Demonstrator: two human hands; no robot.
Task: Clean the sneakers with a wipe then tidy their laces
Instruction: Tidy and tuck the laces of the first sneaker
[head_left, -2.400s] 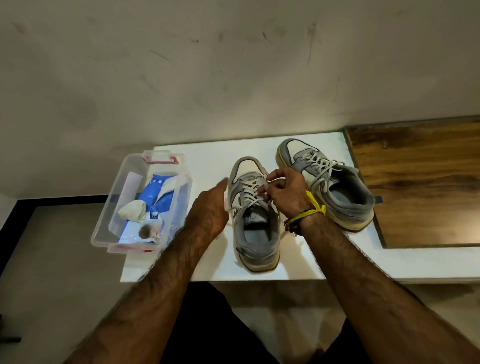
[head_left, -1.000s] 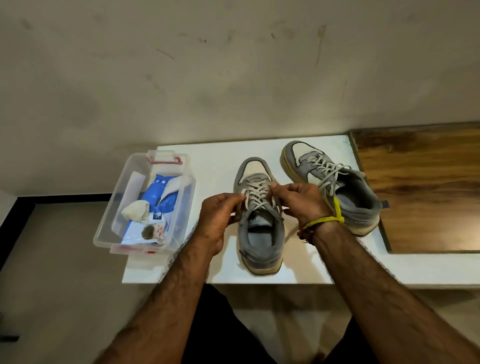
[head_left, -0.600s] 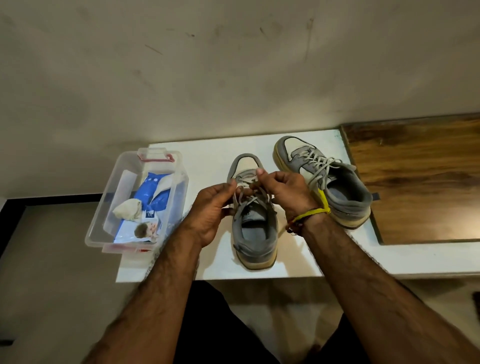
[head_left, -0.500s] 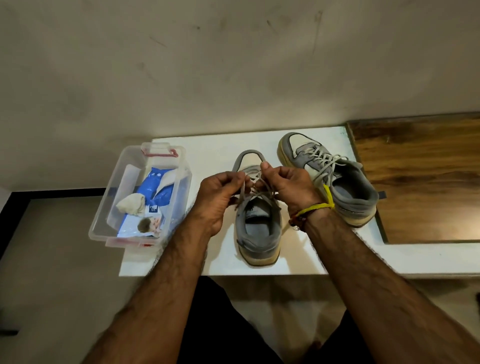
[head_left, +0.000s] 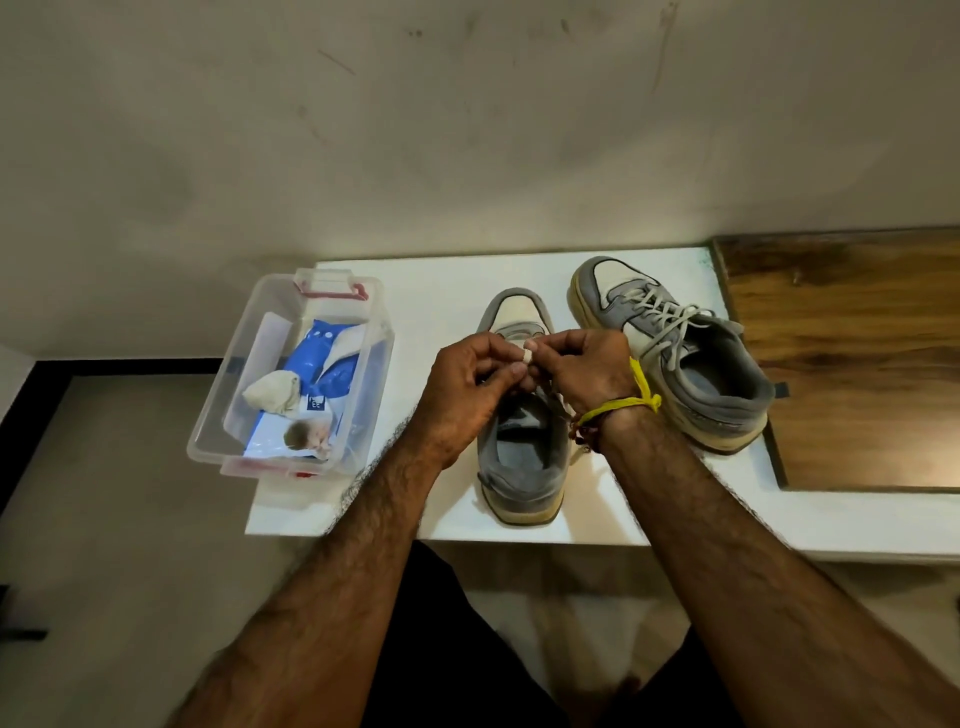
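Head camera, looking down: a person's left hand (head_left: 470, 382) and right hand (head_left: 587, 371) meet over the near sneaker (head_left: 522, 415) at the centre of a white board (head_left: 441, 296), fingers pinched shut on its pale lace (head_left: 527, 357), only a short bit of which shows between the fingertips. The second sneaker (head_left: 675, 353) sits at two o'clock, laces loosely crossed. At nine o'clock a clear bin (head_left: 291, 374) holds a blue wipe pack (head_left: 324, 374) and a crumpled wipe (head_left: 272, 397), so wiping looks done. Tying well likely means even tension on both ends, the knot centred over the tongue, and the shoe kept flat.
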